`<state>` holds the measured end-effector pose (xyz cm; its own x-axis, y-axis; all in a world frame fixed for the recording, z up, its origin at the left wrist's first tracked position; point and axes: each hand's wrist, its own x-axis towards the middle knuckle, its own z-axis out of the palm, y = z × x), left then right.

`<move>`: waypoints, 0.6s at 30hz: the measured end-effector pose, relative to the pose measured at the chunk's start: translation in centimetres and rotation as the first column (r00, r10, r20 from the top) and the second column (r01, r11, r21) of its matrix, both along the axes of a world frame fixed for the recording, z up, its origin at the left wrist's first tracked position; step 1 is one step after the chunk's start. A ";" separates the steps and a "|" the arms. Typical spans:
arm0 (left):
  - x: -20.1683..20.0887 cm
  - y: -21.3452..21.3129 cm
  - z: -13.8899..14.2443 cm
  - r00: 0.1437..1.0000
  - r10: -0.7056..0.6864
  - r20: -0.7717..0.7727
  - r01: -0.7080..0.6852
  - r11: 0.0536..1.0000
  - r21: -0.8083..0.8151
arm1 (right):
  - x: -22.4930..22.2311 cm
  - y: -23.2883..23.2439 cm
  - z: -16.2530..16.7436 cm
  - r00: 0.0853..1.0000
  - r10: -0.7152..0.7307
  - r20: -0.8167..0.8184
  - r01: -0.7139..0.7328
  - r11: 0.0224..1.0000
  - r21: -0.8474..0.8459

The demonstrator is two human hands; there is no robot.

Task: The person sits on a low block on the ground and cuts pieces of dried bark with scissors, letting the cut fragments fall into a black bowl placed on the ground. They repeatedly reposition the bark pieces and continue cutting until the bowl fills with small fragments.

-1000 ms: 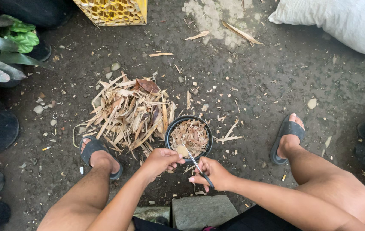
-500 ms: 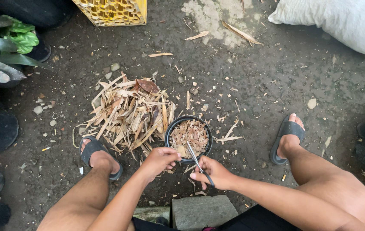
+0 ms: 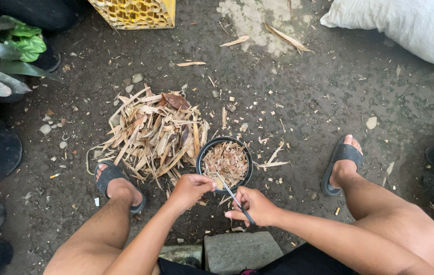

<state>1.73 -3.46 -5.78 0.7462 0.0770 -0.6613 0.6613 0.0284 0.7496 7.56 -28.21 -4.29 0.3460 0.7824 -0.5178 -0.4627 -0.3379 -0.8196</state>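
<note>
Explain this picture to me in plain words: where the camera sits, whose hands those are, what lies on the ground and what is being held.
The camera is worn on the person's head and looks straight down, so you see their own bare arms, knees and sandalled feet as they sit low over dark ground. The right hand grips a pair of scissors, blades pointing toward a small black pot filled with chopped dry leaf bits. The left hand is closed at the pot's near rim; what it pinches is too small to tell. Left of the pot lies a pile of dry leaf strips. Around the edges are a yellow crate, a white sack, leafy potted plants and a stone block near the knees.
</note>
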 end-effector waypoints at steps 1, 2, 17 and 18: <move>0.0 0.2 0.0 0.999 -0.002 -0.033 0.003 1.000 0.013 | 0.2 0.1 0.2 1.000 0.017 -0.004 -0.017 0.997 -0.078; -0.1 0.2 0.0 0.998 -0.004 -0.066 0.005 1.000 0.025 | 0.3 0.2 0.2 0.999 0.034 -0.009 -0.035 0.987 -0.155; 0.2 0.2 0.1 0.993 0.070 -0.092 -0.072 0.997 -0.019 | 0.0 -0.1 -0.6 0.997 0.018 -0.074 -0.028 0.989 -0.144; 0.2 0.1 0.0 0.992 0.087 -0.092 -0.091 0.995 -0.037 | -0.1 -0.1 -0.7 0.998 0.008 -0.061 -0.015 0.995 -0.101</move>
<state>1.94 -3.32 -5.76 0.6746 0.1114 -0.7298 0.7198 0.1200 0.6837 7.47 -28.27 -4.95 0.3028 0.7287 -0.6143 -0.5061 -0.4232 -0.7515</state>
